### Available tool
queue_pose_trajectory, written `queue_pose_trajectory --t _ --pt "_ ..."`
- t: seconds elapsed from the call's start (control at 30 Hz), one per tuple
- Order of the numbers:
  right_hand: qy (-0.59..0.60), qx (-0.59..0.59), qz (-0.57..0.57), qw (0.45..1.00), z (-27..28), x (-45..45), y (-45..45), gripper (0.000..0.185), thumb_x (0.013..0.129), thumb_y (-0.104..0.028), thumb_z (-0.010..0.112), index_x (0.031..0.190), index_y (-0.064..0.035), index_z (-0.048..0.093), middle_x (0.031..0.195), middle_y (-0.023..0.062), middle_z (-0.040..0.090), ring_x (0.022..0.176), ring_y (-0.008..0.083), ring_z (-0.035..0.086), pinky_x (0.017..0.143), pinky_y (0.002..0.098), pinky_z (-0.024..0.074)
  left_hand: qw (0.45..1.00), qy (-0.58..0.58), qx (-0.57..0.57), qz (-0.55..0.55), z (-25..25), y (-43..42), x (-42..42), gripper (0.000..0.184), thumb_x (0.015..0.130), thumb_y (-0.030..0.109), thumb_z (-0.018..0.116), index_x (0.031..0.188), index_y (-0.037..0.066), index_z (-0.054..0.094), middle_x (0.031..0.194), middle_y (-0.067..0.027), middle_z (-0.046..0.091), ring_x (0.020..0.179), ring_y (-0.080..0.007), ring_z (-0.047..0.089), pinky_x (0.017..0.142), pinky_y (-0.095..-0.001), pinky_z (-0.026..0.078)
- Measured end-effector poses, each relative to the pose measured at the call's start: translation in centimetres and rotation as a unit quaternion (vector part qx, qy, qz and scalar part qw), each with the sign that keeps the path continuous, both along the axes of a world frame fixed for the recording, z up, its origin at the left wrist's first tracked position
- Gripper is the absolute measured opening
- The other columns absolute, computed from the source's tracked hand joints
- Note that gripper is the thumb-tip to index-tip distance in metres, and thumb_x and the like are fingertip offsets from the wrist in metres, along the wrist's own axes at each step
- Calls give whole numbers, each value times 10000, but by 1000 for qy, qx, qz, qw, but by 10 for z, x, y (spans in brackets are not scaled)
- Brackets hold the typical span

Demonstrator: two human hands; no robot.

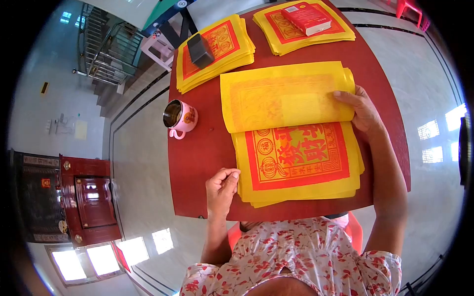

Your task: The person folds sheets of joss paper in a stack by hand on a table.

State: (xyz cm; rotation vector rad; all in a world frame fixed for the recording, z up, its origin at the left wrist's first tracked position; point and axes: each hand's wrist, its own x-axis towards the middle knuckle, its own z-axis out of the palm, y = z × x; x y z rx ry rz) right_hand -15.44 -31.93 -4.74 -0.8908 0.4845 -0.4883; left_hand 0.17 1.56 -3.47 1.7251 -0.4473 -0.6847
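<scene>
A stack of yellow paper sheets (pixel 296 193), printed in red with Chinese characters, lies in front of me on the table. My right hand (pixel 364 109) is closed on the right edge of a yellow paper sheet (pixel 256 101), thumb on top. That sheet is raised and folded back over the far part of the stack, its plain underside showing a faint print. Beside the stack's left edge, my left hand (pixel 222 190) is closed, thumb and fingertips pressed together. Whether anything is between those fingertips I cannot make out.
On the dark red table (pixel 197 172) stands a pink mug (pixel 186 118) with dark contents. At the back left, a black block (pixel 200 51) rests on another printed stack (pixel 242 47); at the back right, a red box (pixel 306 18) rests on a third stack (pixel 276 47).
</scene>
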Motion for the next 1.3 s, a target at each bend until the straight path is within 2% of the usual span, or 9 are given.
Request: queue_pose_trajectory --t 0.23,0.47,0.53,0.73,1.07,1.23,1.3 --pt "0 -2 -7 1000 0 0 1 272 792 -66 648 1039 13 567 987 135 631 839 180 642 761 313 533 1000 9 -6 21 -5 1 0 148 852 114 592 919 -15 617 591 23 505 470 -21 405 408 -161 272" --pt "-7 1 -2 1000 0 0 0 268 796 -65 643 1036 23 559 994 153 625 845 189 643 762 320 537 1000 -11 -6 21 -2 0 -3 150 852 94 585 942 -21 620 600 21 506 487 -22 414 410 -163 281" --pt "-4 3 -3 1000 0 0 0 269 796 -64 644 1035 24 559 993 154 625 846 190 643 762 321 537 1000 -21 -1 13 0 0 -3 144 860 66 566 926 -54 611 679 28 487 523 -15 406 445 -171 306" --pt "-13 7 1 1000 1 0 1 290 794 -68 648 1052 25 553 997 150 624 849 189 642 760 322 539 997 -82 -5 -3 5 -1 -6 136 856 48 566 928 -56 615 697 17 493 519 -20 407 449 -177 304" --pt "1 -1 -2 1000 1 0 1 291 795 -75 650 1057 12 558 997 140 626 853 182 640 766 318 536 994 -25 -104 -3 6 -4 -5 126 844 4 550 941 -42 617 804 10 528 568 -24 434 476 -153 305" --pt "1 0 -2 1000 1 0 1 287 791 -69 650 1052 12 562 997 138 627 850 187 640 769 325 535 985 -132 -107 -37 1 -8 0 165 789 -50 587 950 -21 598 852 -1 527 679 -31 481 556 -150 366" --pt "-1 2 -2 1000 1 0 1 284 788 -67 653 1046 13 564 986 138 631 847 185 641 770 325 534 983 -138 -110 -44 0 -11 3 175 783 -62 590 952 -18 595 869 -2 526 679 -34 484 559 -159 377"
